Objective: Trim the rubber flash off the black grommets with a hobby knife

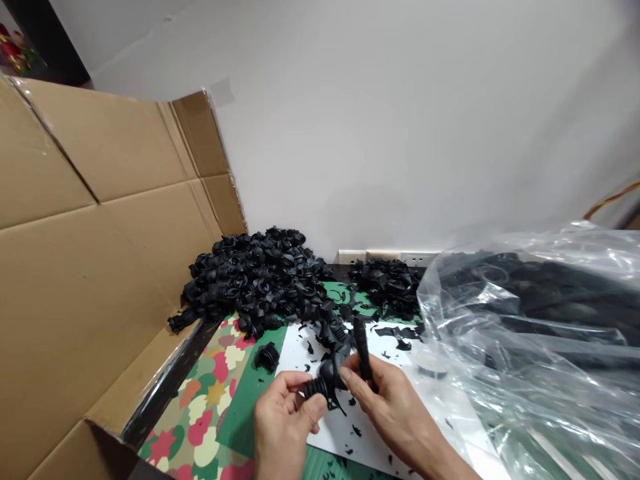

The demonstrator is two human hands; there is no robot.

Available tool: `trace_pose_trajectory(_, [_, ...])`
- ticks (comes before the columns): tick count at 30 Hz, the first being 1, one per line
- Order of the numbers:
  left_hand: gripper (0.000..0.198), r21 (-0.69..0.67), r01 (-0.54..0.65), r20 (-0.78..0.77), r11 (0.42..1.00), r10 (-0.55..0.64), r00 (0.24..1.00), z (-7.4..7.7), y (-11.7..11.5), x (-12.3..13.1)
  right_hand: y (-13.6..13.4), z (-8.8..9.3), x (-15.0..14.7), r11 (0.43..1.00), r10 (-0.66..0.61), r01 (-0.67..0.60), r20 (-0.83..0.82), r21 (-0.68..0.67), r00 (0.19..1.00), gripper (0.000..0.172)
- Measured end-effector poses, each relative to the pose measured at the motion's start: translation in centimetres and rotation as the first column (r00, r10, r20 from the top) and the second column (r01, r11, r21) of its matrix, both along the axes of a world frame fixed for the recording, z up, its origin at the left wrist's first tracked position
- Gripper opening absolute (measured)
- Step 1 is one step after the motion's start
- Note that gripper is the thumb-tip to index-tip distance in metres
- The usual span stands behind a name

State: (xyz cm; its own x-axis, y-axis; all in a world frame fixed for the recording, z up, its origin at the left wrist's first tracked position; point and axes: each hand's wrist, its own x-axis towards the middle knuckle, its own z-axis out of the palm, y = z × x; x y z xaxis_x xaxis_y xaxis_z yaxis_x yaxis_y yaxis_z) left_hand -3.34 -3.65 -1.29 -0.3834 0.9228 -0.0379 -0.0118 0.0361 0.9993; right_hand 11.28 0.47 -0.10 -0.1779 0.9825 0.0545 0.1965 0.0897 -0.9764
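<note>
My left hand (283, 417) pinches a small ribbed black rubber part (320, 385) between thumb and fingers, low in the middle of the view. My right hand (387, 407) is closed round a black-handled tool (362, 350) that points up and away from me, its lower end meeting the rubber part. Both hands hover over a white sheet (350, 437) strewn with black trimmings. A big heap of the same black rubber parts (255, 277) lies behind the sheet against the wall.
A large open cardboard box (95, 233) fills the left side. A clear plastic bag (535, 333) holding black parts bulges on the right. A smaller black pile (387, 283) sits by wall sockets (385, 257). One loose rubber part (267, 357) rests on a green and floral mat (210, 407).
</note>
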Motion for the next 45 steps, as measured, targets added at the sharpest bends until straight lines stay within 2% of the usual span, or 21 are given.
trace_pose_trajectory(2, [0.036,-0.094,0.065,0.133,0.993,-0.052,0.990,0.4,0.3,-0.2,-0.1,-0.1,0.0,0.995,0.093,-0.094,-0.049,-0.028,0.995,0.024])
trace_pose_trajectory(5, [0.042,-0.126,0.105,0.225,0.986,-0.075,0.971,0.6,0.6,-0.2,-0.3,-0.3,-0.2,0.982,0.185,-0.188,-0.097,-0.017,0.978,0.019])
trace_pose_trajectory(9, [0.045,-0.135,0.096,0.206,0.986,-0.067,0.976,0.6,0.7,0.3,-0.7,-0.3,-0.6,0.971,0.239,-0.239,-0.124,0.022,0.963,0.017])
trace_pose_trajectory(13, [0.046,-0.110,0.144,0.153,0.984,-0.126,0.980,0.8,0.7,0.2,-0.7,-0.4,-0.6,0.980,0.178,-0.190,-0.179,-0.052,0.968,0.026])
trace_pose_trajectory(16, [0.039,-0.058,0.207,0.066,0.977,-0.203,0.977,0.7,0.6,-0.3,-0.4,-0.7,-0.5,0.969,0.142,-0.187,-0.255,-0.163,0.957,0.033])
trace_pose_trajectory(19, [0.038,-0.026,0.154,-0.102,0.988,-0.156,0.983,0.3,0.5,-0.6,-0.2,-0.9,-0.5,0.948,0.094,-0.192,-0.354,-0.254,0.931,0.035])
trace_pose_trajectory(22, [0.040,0.047,0.097,-0.251,0.994,-0.083,0.964,0.0,0.3,-0.6,-0.3,-0.9,-0.6,0.940,0.082,-0.200,-0.387,-0.276,0.919,0.035])
trace_pose_trajectory(25, [0.037,0.155,0.149,-0.369,0.977,-0.083,0.926,0.5,0.2,-0.3,-0.4,-0.8,-0.7,0.938,0.091,-0.216,-0.410,-0.269,0.907,0.035])
trace_pose_trajectory(28, [0.029,0.190,0.217,-0.437,0.957,-0.115,0.892,1.1,0.2,-0.2,-0.3,-0.8,-0.8,0.938,0.098,-0.230,-0.438,-0.260,0.894,0.036])
trace_pose_trajectory(30, [0.025,0.174,0.209,-0.390,0.962,-0.128,0.912,1.3,0.3,-0.2,-0.2,-0.9,-0.8,0.928,0.092,-0.246,-0.466,-0.282,0.880,0.039])
trace_pose_trajectory(33, [0.026,0.108,0.164,-0.188,0.981,-0.142,0.972,1.0,0.3,-0.1,-0.1,-1.1,-0.8,0.904,0.083,-0.281,-0.510,-0.323,0.856,0.044])
trace_pose_trajectory(37, [0.029,0.037,0.154,0.015,0.987,-0.155,0.988,0.7,0.2,-0.1,-0.2,-1.2,-0.9,0.886,0.081,-0.309,-0.540,-0.346,0.837,0.044])
trace_pose_trajectory(45, [0.027,0.005,0.167,0.071,0.986,-0.167,0.983,1.0,0.5,-0.3,-0.1,-1.6,-0.8,0.872,0.081,-0.342,-0.586,-0.351,0.806,0.036])
